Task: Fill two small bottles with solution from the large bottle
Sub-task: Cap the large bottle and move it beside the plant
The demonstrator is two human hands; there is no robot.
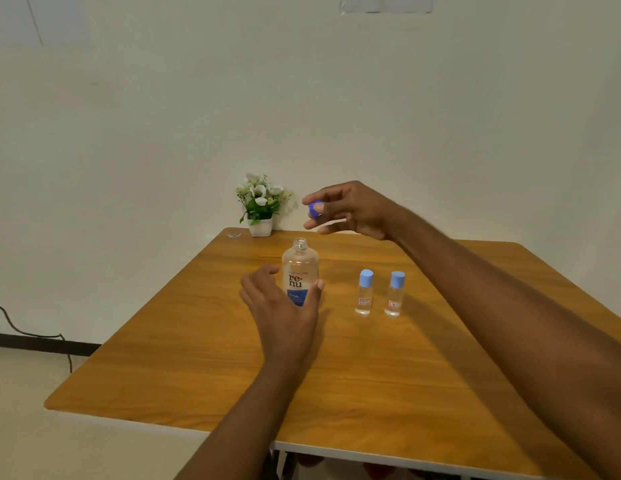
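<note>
The large bottle [299, 268] is seen standing upright on the wooden desk [198, 358], its neck uncapped and its clear body marked with a blue and white label. Its lower half is gripped by the left hand [281, 317]: the fingers [262, 273] are curled round the bottle's left side and the thumb is pressed against its right side. Above the large bottle and to its right, the right hand [357, 209] is held in the air, and a dark blue cap [315, 208] is pinched between its thumb and fingertips. On the desk to the right of the large bottle, apart from it, two small clear bottles are stood upright side by side, both capped in light blue. The first small bottle [364, 296] is the one closer to the large bottle, and the second small bottle [394, 297] is found just beyond it. Behind the large bottle, at the far edge of the desk by the wall, a white pot of flowers [260, 209] is set. Far to the left of the large bottle, a black cable [25, 329] is seen trailing down by the wall.
</note>
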